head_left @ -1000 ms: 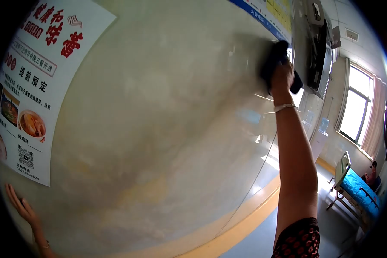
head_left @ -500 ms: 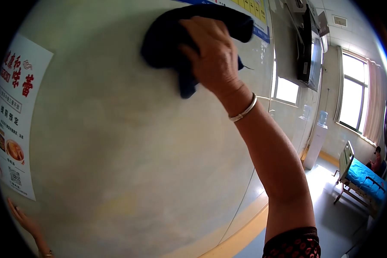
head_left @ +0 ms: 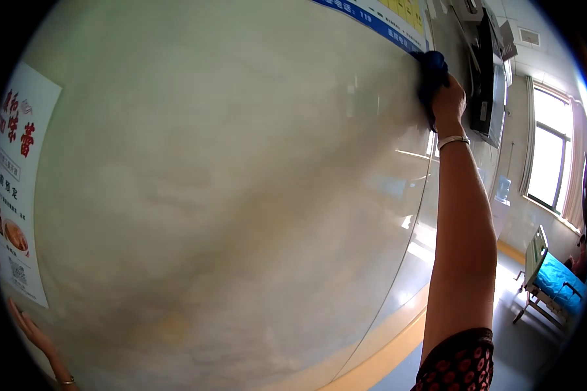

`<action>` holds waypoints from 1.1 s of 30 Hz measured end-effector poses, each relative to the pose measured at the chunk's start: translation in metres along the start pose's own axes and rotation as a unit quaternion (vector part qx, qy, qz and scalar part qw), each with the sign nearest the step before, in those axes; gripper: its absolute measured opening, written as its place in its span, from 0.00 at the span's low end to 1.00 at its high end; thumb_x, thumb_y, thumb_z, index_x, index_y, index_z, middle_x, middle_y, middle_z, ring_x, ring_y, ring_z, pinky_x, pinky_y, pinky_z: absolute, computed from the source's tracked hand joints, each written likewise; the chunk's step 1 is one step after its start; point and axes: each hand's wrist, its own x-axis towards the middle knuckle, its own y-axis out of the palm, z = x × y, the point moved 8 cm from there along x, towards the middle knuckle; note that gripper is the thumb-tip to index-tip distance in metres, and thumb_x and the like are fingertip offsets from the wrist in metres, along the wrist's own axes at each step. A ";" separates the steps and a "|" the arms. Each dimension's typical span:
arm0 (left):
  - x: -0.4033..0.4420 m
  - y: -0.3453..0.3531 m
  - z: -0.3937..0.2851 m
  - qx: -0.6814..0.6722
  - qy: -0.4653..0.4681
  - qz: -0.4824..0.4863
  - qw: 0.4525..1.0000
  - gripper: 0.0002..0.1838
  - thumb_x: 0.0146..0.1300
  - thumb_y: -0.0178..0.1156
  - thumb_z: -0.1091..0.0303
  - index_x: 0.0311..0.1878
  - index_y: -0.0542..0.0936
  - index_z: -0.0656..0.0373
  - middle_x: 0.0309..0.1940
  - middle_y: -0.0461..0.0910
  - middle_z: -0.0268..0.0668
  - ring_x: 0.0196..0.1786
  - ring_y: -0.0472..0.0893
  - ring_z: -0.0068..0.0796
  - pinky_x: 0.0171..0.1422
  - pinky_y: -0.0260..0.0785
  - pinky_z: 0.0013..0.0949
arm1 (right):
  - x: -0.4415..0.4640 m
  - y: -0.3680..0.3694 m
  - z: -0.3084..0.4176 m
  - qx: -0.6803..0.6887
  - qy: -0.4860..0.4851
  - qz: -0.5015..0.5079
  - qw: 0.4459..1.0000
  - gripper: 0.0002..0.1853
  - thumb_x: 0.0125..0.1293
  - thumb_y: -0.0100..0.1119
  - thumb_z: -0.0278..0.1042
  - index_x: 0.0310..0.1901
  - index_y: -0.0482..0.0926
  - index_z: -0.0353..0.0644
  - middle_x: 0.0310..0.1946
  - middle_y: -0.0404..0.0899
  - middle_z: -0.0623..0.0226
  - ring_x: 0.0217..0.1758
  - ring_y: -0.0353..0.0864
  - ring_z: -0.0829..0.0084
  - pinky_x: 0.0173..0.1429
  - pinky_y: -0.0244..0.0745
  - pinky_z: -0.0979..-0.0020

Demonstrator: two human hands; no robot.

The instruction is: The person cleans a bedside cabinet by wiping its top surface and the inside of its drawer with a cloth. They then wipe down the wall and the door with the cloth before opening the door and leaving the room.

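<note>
A bunched dark blue cloth (head_left: 432, 81) is pressed against the shiny pale wall (head_left: 228, 176), just under the corner of a blue, white and yellow poster (head_left: 378, 23). My right hand (head_left: 451, 101) is closed on it, arm stretched up and out, with a silver bangle at the wrist. The fingertips are hidden by the cloth. At the lower left edge of view, my left hand (head_left: 34, 331) lies open with straight fingers at the wall, below a white poster (head_left: 29, 176) with red lettering.
A black wall-mounted screen (head_left: 492, 81) juts out just beyond my right hand. Farther off are a water dispenser (head_left: 502, 195), a window (head_left: 551, 150) with curtains, and a wheeled bed (head_left: 554, 280) with a blue cover. A person (head_left: 580, 260) sits behind the bed, partly hidden.
My right hand has swept the cloth rightward along the wall, from below the poster's middle to its right corner. The cloth is now more bunched. My left hand stays at the wall.
</note>
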 end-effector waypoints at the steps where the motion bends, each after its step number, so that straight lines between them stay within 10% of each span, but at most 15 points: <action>1: 0.000 -0.002 -0.005 0.001 -0.005 -0.002 1.000 0.24 0.72 0.36 0.62 0.66 0.60 0.64 0.67 0.58 0.44 0.69 0.56 0.38 0.72 0.46 0.37 | -0.006 -0.004 0.010 -0.015 -0.006 -0.008 1.000 0.17 0.58 0.56 0.38 0.49 0.78 0.44 0.47 0.77 0.57 0.52 0.73 0.56 0.59 0.65 0.62; 17: 0.006 0.002 -0.026 0.037 0.031 0.000 0.999 0.24 0.71 0.35 0.60 0.66 0.60 0.60 0.67 0.57 0.45 0.70 0.56 0.41 0.71 0.47 0.39 | -0.181 -0.064 0.063 0.096 -0.231 0.016 0.968 0.19 0.47 0.58 0.16 0.44 0.76 0.35 0.43 0.75 0.53 0.49 0.72 0.53 0.55 0.66 0.62; 29: 0.001 0.002 -0.015 0.037 -0.009 0.009 0.999 0.24 0.71 0.35 0.60 0.67 0.60 0.60 0.67 0.56 0.46 0.69 0.56 0.41 0.71 0.47 0.39 | -0.043 -0.004 0.005 -0.015 0.056 -0.021 0.998 0.17 0.61 0.53 0.36 0.52 0.74 0.45 0.51 0.73 0.53 0.56 0.69 0.53 0.60 0.63 0.60; 33: 0.005 0.003 -0.027 0.006 0.003 0.016 1.000 0.24 0.71 0.34 0.60 0.67 0.60 0.59 0.67 0.56 0.45 0.70 0.56 0.41 0.71 0.48 0.40 | -0.111 -0.030 0.109 0.073 -0.184 -0.058 0.978 0.18 0.53 0.60 0.29 0.48 0.75 0.39 0.46 0.76 0.54 0.51 0.72 0.54 0.57 0.65 0.61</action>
